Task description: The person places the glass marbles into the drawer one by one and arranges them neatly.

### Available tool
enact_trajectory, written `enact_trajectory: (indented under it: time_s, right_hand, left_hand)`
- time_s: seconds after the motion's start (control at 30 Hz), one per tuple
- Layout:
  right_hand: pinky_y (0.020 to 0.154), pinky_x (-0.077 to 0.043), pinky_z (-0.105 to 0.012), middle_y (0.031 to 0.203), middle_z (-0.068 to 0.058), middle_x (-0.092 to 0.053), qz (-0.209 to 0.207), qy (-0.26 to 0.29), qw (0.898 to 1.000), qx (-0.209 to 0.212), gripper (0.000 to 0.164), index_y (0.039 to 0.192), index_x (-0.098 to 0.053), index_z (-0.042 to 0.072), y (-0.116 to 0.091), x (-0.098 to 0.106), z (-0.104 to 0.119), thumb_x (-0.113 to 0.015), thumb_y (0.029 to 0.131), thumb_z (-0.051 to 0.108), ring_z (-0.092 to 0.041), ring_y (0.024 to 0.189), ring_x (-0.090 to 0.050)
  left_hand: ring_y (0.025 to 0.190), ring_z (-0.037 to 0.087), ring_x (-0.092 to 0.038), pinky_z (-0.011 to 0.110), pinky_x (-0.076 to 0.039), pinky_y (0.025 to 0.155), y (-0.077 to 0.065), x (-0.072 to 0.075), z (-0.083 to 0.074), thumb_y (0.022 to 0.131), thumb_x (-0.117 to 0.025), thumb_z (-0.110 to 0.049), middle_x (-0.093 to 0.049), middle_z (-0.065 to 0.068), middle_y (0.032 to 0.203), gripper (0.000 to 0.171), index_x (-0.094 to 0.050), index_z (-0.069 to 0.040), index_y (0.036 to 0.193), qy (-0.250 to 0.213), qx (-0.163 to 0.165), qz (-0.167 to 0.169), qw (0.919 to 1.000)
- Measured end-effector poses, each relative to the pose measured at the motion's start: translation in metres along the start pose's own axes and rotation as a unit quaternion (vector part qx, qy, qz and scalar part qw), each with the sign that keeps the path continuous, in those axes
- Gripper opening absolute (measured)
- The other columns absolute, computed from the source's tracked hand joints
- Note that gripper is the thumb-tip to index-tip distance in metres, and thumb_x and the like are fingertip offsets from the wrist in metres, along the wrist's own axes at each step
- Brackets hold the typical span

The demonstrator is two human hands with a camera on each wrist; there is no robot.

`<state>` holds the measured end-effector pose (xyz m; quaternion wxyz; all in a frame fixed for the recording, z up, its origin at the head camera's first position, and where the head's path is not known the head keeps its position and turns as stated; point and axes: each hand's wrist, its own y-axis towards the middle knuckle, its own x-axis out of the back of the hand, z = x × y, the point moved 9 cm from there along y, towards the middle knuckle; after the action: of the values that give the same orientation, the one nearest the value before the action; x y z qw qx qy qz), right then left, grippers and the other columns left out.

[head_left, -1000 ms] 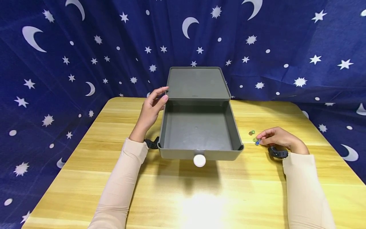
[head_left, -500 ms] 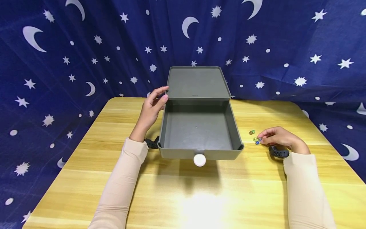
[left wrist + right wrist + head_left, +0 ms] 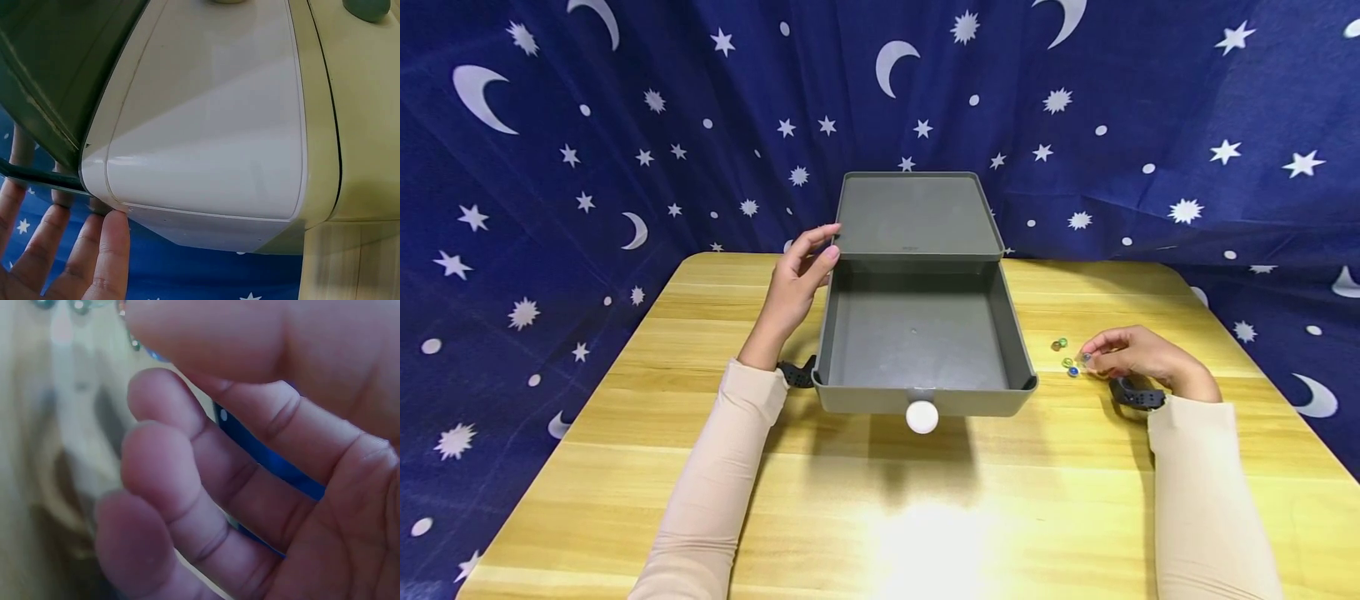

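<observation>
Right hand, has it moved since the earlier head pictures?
Yes: in the head view, the right hand has shifted slightly rightward, away from the gray box.

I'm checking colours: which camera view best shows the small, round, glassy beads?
The head view. It shows the beads together by the bare right hand, small but with blue, green and brown tones distinguishable. The right wrist view has only a few, blurred or cut off near its top edge; the left wrist view shows none.

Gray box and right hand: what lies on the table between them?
Head view: a brown marble, green marble, yellow-green marble and blue marble lie between gray box and right hand, on otherwise bare table.
</observation>
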<state>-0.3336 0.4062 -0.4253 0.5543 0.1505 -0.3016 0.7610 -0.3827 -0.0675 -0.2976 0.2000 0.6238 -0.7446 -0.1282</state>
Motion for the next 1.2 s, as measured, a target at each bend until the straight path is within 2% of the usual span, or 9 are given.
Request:
enact_trajectory:
  time_s: [0.43,0.63,0.8,0.93,1.13,1.2]
  right_hand:
    - [0.069,-0.053,-0.033,0.092,-0.002,-0.07,-0.014,-0.008,0.999,0.028,0.032,0.117,-0.058,-0.013,-0.006,0.007,0.019,-0.066,0.094,0.008,-0.015,0.077,-0.062]
    - [0.068,-0.053,-0.033,0.09,-0.001,-0.07,-0.03,-0.016,0.998,0.058,0.026,0.112,-0.06,-0.012,-0.01,0.012,0.032,-0.065,0.094,0.006,-0.015,0.075,-0.062]
    - [0.067,-0.053,-0.03,0.089,0.003,-0.071,-0.035,-0.01,0.995,0.091,0.014,0.106,-0.066,-0.004,-0.014,0.013,0.045,-0.063,0.092,-0.001,-0.011,0.077,-0.063]
    - [0.068,-0.053,-0.029,0.088,0.006,-0.071,-0.046,-0.01,0.994,0.104,0.013,0.103,-0.069,0.004,-0.017,0.015,0.054,-0.063,0.093,-0.001,-0.008,0.081,-0.065]
    - [0.066,-0.052,-0.028,0.089,0.004,-0.071,-0.064,-0.017,0.989,0.13,0.013,0.105,-0.066,-0.006,-0.024,0.017,0.069,-0.064,0.093,-0.001,-0.008,0.08,-0.065]
    - [0.065,-0.052,-0.028,0.089,0.002,-0.071,-0.072,-0.018,0.988,0.137,0.013,0.105,-0.066,-0.005,-0.025,0.018,0.073,-0.065,0.092,-0.001,-0.008,0.078,-0.064]
  left_hand:
    - [0.112,0.017,-0.058,0.035,-0.05,0.086,0.0,0.001,-0.002,0.102,-0.056,-0.024,-0.053,0.006,0.141,0.04,-0.057,-0.014,0.14,0.003,-0.001,-0.001,1.0]
    - [0.111,0.017,-0.058,0.035,-0.05,0.086,0.0,0.001,-0.004,0.102,-0.057,-0.025,-0.053,0.006,0.141,0.04,-0.057,-0.013,0.14,0.004,-0.004,-0.001,1.0]
    - [0.112,0.017,-0.058,0.035,-0.05,0.087,0.0,0.001,-0.003,0.102,-0.056,-0.024,-0.052,0.007,0.141,0.04,-0.056,-0.013,0.14,0.005,-0.003,-0.001,1.0]
    - [0.113,0.018,-0.057,0.036,-0.05,0.088,-0.001,0.001,-0.002,0.102,-0.056,-0.024,-0.052,0.007,0.142,0.04,-0.056,-0.013,0.141,0.005,0.0,0.0,1.0]
    - [0.115,0.02,-0.057,0.038,-0.05,0.09,-0.001,0.0,-0.001,0.103,-0.055,-0.022,-0.051,0.007,0.143,0.04,-0.055,-0.013,0.142,0.007,0.003,0.003,1.0]
    - [0.114,0.02,-0.057,0.038,-0.05,0.09,-0.001,0.0,-0.001,0.103,-0.055,-0.023,-0.052,0.007,0.142,0.04,-0.055,-0.013,0.141,0.006,0.002,0.003,1.0]
